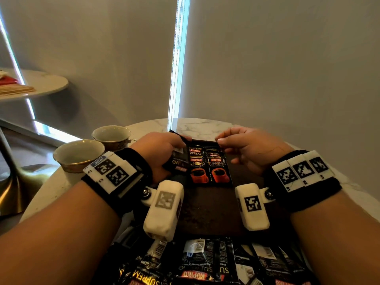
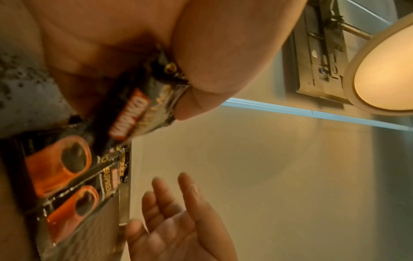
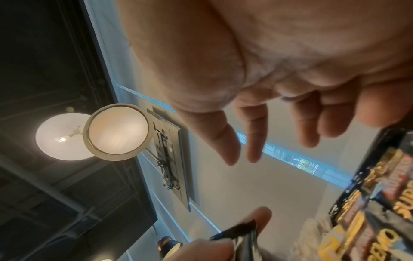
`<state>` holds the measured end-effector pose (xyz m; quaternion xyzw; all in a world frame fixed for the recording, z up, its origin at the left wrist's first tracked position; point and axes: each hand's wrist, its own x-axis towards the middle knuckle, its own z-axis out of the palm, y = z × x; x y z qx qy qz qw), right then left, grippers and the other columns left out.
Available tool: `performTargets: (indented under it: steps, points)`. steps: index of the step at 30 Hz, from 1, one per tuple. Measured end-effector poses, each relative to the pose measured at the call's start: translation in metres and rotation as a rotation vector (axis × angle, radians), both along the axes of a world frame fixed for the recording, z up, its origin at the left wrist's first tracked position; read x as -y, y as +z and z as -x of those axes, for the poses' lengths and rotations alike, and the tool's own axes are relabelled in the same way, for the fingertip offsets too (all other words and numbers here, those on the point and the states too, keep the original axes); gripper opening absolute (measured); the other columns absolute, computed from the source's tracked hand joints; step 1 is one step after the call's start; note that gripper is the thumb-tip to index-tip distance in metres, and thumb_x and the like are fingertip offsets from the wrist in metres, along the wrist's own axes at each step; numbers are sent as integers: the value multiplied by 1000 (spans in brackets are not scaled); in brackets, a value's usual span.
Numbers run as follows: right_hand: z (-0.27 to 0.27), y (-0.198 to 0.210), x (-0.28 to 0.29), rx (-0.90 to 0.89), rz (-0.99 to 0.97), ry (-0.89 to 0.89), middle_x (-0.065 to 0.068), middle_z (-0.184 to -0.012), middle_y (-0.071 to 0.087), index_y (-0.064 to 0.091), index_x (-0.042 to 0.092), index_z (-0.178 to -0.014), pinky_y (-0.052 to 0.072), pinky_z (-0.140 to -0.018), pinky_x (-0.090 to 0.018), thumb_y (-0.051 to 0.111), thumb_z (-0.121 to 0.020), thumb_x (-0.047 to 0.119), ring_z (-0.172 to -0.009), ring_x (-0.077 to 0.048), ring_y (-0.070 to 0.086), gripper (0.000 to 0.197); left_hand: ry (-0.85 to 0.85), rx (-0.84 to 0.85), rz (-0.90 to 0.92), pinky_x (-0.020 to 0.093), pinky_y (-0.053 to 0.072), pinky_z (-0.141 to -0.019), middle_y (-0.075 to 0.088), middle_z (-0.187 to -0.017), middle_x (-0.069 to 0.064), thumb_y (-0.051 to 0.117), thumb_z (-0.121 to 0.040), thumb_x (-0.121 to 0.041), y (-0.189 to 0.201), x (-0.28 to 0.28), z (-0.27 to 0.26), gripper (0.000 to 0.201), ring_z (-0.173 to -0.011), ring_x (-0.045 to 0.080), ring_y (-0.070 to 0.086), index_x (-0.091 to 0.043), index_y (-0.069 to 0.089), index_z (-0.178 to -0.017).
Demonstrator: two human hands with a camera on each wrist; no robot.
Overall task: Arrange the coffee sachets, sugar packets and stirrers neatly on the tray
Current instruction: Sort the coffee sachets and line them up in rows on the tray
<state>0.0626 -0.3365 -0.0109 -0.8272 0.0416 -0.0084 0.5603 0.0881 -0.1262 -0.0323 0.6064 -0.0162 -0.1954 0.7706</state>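
**Left hand grips a coffee sachet at the tray's far end**

The left hand (image 1: 162,150) has thumb and fingers curled round a black held sachet (image 1: 177,159), which is tilted just left of the laid sachets (image 1: 208,165). In the left wrist view the thumb (image 2: 201,84) presses on this sachet's printed face.

The right hand (image 1: 246,149) holds nothing: its fingers (image 3: 252,134) are loosely spread and hang above the tray's far right corner, close to the laid sachets.

The laid sachets lie face up on the dark tray (image 1: 207,208), in two columns side by side at its far end, overlapping lengthways. A loose pile of sachets (image 1: 205,262) lies at the near edge of the marble counter (image 1: 203,126).

Two cups (image 1: 79,154) stand on the counter left of the tray. No sugar packets or stirrers can be made out.
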Motion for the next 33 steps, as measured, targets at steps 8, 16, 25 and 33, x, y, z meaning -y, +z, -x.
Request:
performTargets:
  steps: [8, 16, 25, 33]
  points:
    - [12, 10, -13, 142, -33, 251, -5, -110, 65, 79, 33, -88, 55, -74, -32, 70, -78, -6, -96, -19, 66, 41, -106, -89, 109, 40, 63, -66, 69, -111, 24, 54, -97, -9, 5, -1, 1, 33, -85, 34, 73, 4, 57, -127]
    - [23, 13, -27, 131, 112, 343, -18, -110, 71, 79, 37, -93, 55, -94, -53, 69, -75, -12, -108, -37, 66, 53, -162, -81, 165, 42, 60, -82, 68, -123, 24, 67, -80, -18, 1, -4, -3, 54, -107, 34, 70, 1, 59, -130]
    - [25, 15, -31, 115, 161, 355, -14, -110, 72, 77, 40, -99, 55, -92, -55, 84, -68, 2, -104, -38, 68, 50, -164, -119, 148, 36, 60, -68, 68, -123, 23, 58, -97, -18, -3, -4, -6, 39, -98, 31, 72, 0, 59, -131]
    - [28, 18, -30, 207, 135, 403, 8, -99, 75, 79, 35, -89, 58, -88, -34, 83, -72, 3, -98, -16, 71, 36, -118, -113, 86, 40, 60, -67, 68, -121, 25, 60, -94, -15, -5, -4, -8, 37, -99, 34, 73, -2, 62, -128]
